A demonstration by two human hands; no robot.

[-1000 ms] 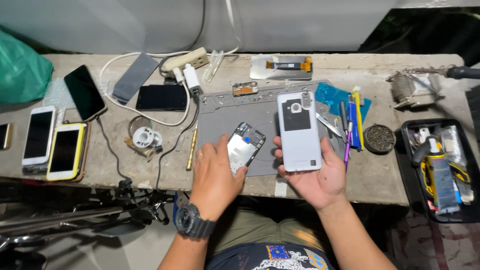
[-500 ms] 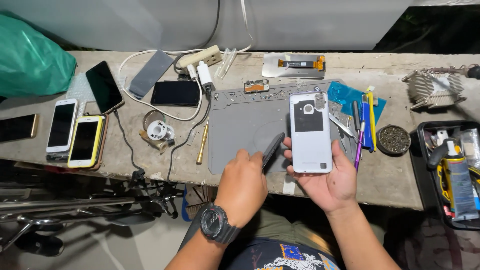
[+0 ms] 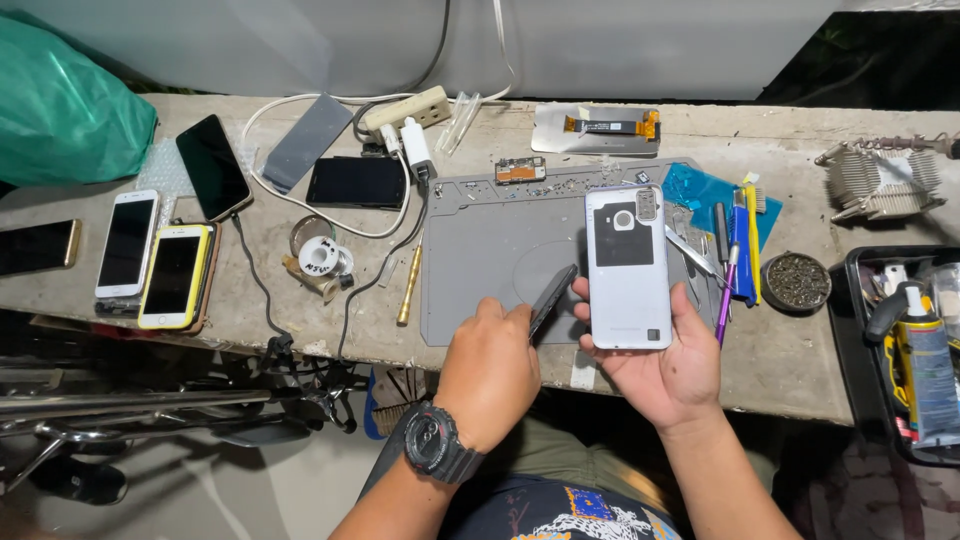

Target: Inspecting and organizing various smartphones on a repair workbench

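Head view. Right hand (image 3: 668,365) held a white phone back cover (image 3: 627,267) flat, inner side up, its grip wrapped loosely round the lower end, above the grey work mat (image 3: 480,250). Left hand (image 3: 490,365) closed its grip on a dark phone body (image 3: 552,300), seen edge-on, tilted, just beside the cover. Tweezers and pens (image 3: 730,250) lay right of the mat on the tabletop (image 3: 780,365). Several phones (image 3: 172,275) lay well to the left.

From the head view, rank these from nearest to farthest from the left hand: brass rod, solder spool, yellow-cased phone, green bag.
1. Brass rod, just left of the left hand.
2. Solder spool, farther left on the bench.
3. Yellow-cased phone, near the left edge.
4. Green bag, far left corner.
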